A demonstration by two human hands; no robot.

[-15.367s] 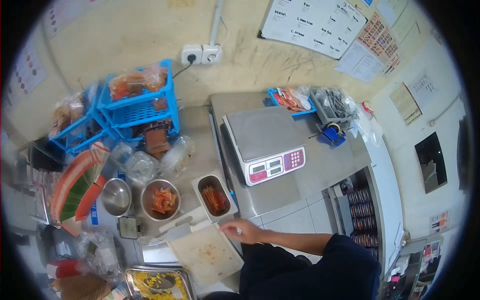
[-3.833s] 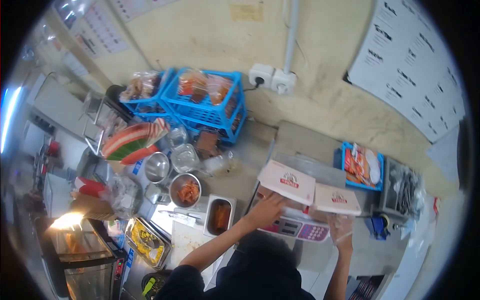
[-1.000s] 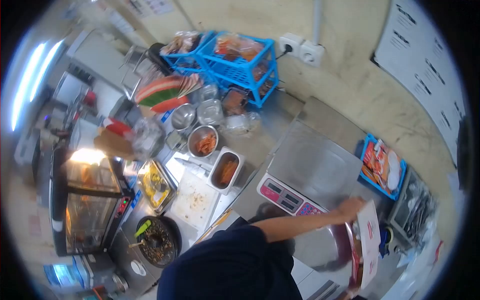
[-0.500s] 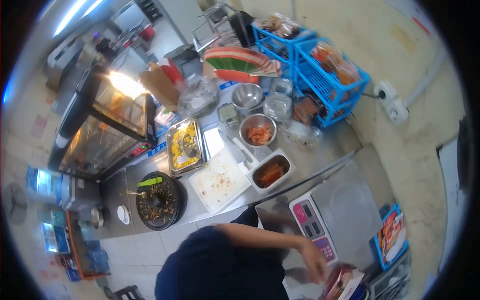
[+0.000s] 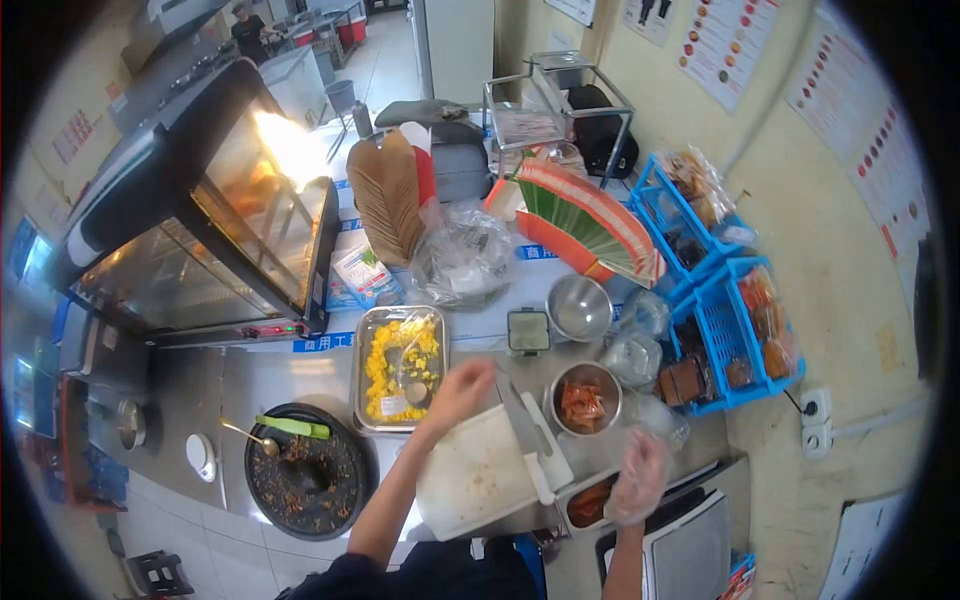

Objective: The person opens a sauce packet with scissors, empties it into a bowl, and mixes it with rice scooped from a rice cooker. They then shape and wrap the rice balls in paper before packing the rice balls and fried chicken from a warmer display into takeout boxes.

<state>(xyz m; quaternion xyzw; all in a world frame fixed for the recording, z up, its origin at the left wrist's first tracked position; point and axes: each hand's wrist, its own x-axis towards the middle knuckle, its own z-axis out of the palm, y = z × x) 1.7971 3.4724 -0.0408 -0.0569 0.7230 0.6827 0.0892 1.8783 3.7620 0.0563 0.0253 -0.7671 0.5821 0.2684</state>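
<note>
My bare left hand [image 5: 462,395], slightly blurred, hangs over the top left corner of the white cutting board [image 5: 465,480], beside the metal tray of yellow food [image 5: 402,365]. Its fingers look curled, with nothing visible in them. On my right hand [image 5: 638,482] is a clear plastic glove; its fingers look loosely apart and hold nothing I can see. This hand is above the right edge of a small metal container [image 5: 590,503] with reddish food. A knife [image 5: 522,425] and a white-handled tool [image 5: 543,470] lie at the board's right side. A bowl of reddish strips [image 5: 588,400] stands beyond.
A stone mortar [image 5: 310,470] with a green piece on its rim stands at left. Behind it is a lit heated display case [image 5: 200,220]. Blue baskets [image 5: 725,345] and clear plastic containers [image 5: 632,355] stand at right. A scale [image 5: 690,550] sits at the lower right.
My view has swung right and levelled. The arm that reached past the scale toward a package at lower right is back; both hands now show over the counter, the right one gloved.
</note>
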